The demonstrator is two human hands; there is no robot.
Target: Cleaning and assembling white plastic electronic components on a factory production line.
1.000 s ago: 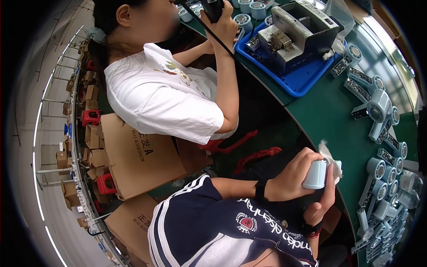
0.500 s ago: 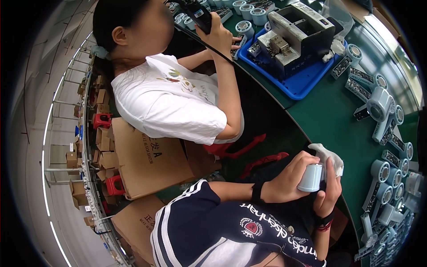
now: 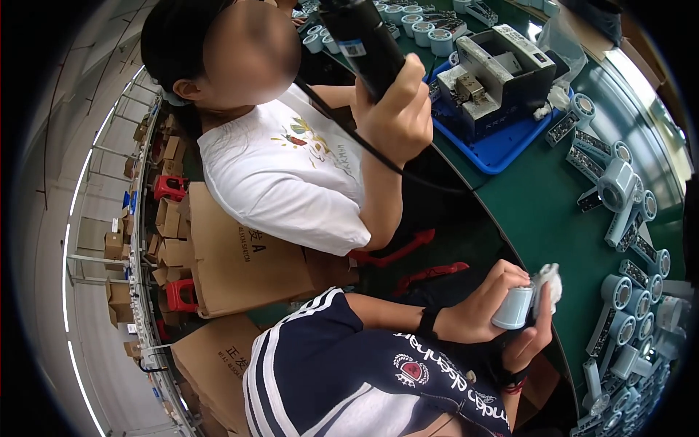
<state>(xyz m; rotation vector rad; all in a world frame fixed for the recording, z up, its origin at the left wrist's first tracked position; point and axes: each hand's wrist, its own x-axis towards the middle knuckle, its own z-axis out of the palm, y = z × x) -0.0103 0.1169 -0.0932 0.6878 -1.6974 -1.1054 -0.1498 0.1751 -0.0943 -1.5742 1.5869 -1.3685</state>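
Observation:
My left hand (image 3: 472, 313) is closed around a light-blue cylindrical housing (image 3: 512, 309), held above my lap by the table edge. A crumpled white cloth (image 3: 548, 287) lies against the housing's right side, pinched under the fingers of my right hand (image 3: 531, 344). The right thumb is close to the housing's lower end. Along the right of the green table (image 3: 510, 197), many similar light-blue housings (image 3: 620, 293) with arms and dark slotted panels lie in a crowded row.
To my left, a co-worker's hand (image 3: 397, 116) raises a black corded hand tool (image 3: 360, 44). Beyond it, a blue tray (image 3: 489, 162) carries a black-and-metal machine (image 3: 502, 84). Large cardboard boxes (image 3: 244, 266) and red stools (image 3: 180, 295) stand on the left.
The co-worker has lifted the black tool and turned more toward me. Both my hands still hold the housing and cloth; the cloth is now bunched smaller. The view has shifted slightly.

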